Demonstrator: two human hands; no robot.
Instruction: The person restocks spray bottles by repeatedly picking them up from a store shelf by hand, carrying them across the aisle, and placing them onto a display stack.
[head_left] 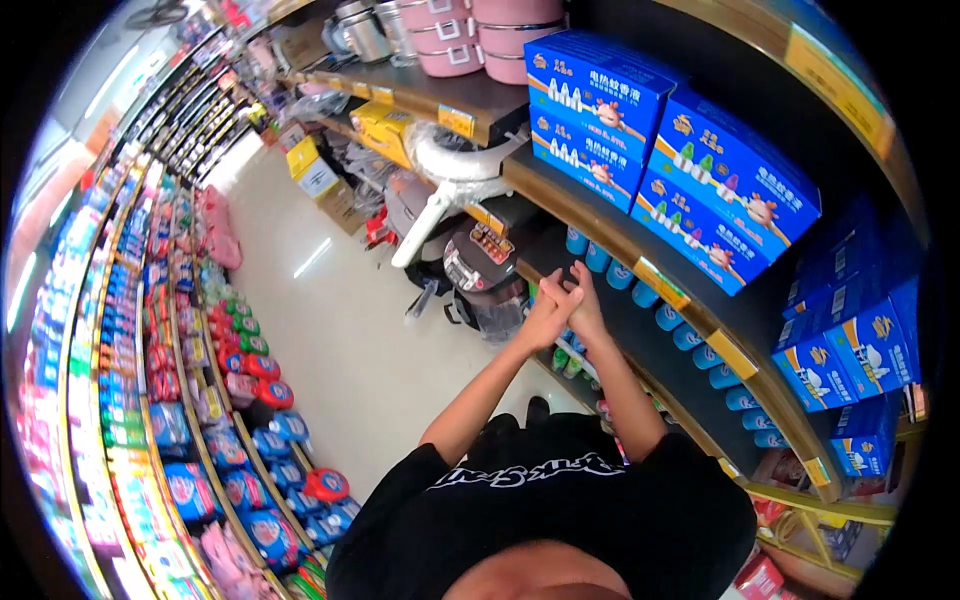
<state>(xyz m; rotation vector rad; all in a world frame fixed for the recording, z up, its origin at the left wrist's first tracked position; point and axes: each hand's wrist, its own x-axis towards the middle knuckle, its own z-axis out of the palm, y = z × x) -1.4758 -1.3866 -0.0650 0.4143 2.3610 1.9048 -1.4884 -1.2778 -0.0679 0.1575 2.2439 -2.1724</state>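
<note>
My left hand [549, 311] and my right hand [586, 309] are clasped in front of my chest, fingers pressed together and partly crossing. No object shows between them. They are held in front of the shelves on the right, apart from the goods. Nearest are a dark electric cooker [483, 262] beyond my left hand and a row of blue cans [618, 273] on a lower shelf past my right hand. Above the cans, large blue boxes of mosquito repellent liquid [722, 190] stand along a shelf edge with yellow price tags.
A pale floor aisle [335, 330] runs ahead on the left. Shelves of packaged goods [165, 380] curve along its far side. Pink lunch boxes [440, 38] stand on the upper right shelf. A white curved appliance part [432, 222] sticks out over the aisle, with cardboard boxes [325, 183] beyond.
</note>
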